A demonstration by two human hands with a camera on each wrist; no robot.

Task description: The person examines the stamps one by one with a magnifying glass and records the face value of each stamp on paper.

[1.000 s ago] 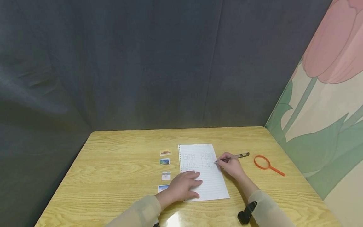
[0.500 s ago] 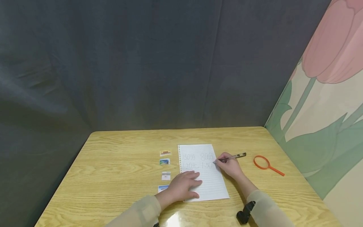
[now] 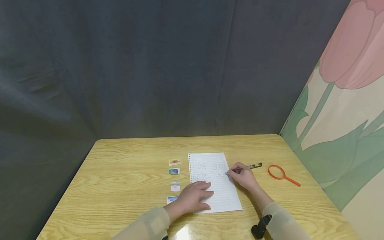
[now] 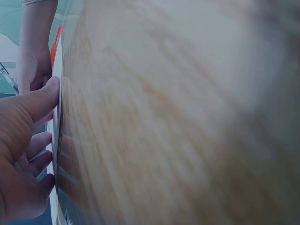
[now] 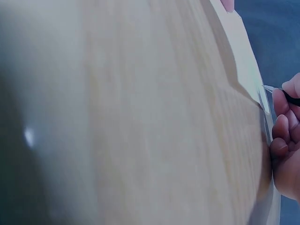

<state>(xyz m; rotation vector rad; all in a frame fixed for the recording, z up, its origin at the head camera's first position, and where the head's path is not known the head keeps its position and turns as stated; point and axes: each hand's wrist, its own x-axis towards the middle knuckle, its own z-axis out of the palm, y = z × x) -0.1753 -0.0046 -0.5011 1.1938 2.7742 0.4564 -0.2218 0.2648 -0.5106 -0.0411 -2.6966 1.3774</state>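
A lined sheet of paper (image 3: 223, 196) with punched holes down its left edge lies on the table. Handwritten figures fill two rows near its top, "1.50" among them in the lower row. My left hand (image 3: 195, 197) rests on the sheet's lower left part, fingers spread. Between thumb and fingers, my right hand (image 3: 245, 177) pinches a dark pen (image 3: 253, 166), its tip on the paper just right of "1.50". In the right wrist view the pen's tip (image 5: 268, 87) meets the sheet's surface, and the other fingers curl beneath.
Several small stamp-like pictures, among them a yellow one (image 3: 175, 162) and a white one (image 3: 175, 186), stand in a column left of the sheet. An orange magnifying glass (image 3: 289, 179) lies to the right on the wooden table (image 3: 120, 186). A dark curtain hangs behind.
The right hand and pen have shifted slightly left, and the pen tip now sits a little lower beside the lower row. The left hand has stayed in place on the sheet.
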